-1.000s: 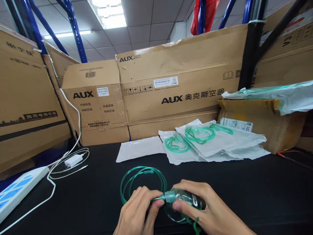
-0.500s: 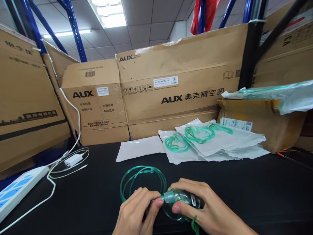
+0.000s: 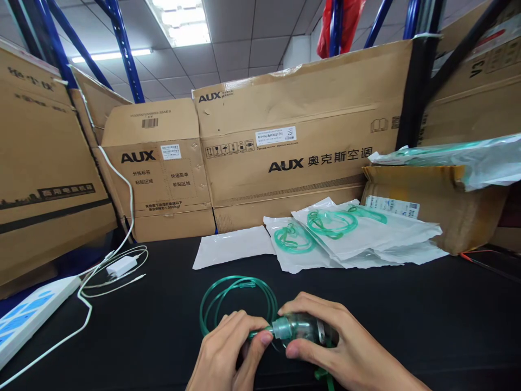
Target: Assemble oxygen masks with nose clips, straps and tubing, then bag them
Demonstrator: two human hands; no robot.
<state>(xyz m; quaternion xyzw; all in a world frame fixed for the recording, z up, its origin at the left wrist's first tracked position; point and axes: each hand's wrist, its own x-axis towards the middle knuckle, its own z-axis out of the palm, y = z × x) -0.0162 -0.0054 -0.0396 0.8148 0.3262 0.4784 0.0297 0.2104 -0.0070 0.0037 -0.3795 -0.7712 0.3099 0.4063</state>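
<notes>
Near the front of the black table, my right hand (image 3: 329, 336) is closed round a clear oxygen mask (image 3: 303, 327) with a green-tinted connector (image 3: 281, 328) at its left end. My left hand (image 3: 234, 350) pinches the end of the green oxygen tubing (image 3: 238, 282) right at that connector. Whether the tubing end is fully seated cannot be made out. The rest of the tubing lies coiled on the table just beyond my left hand. A green elastic strap (image 3: 325, 377) hangs below my right hand. My palm hides part of the mask.
Packaged masks with green tubing in white pouches (image 3: 366, 233) lie at the back right, beside a flat white pouch (image 3: 234, 247). A white power strip (image 3: 36, 315) and cables with an adapter (image 3: 122, 266) occupy the left. Large cardboard boxes (image 3: 285, 130) wall the back.
The mask has turned slightly in my right hand, and the strap below it hangs differently. My left hand keeps its pinch on the tubing, almost unmoved.
</notes>
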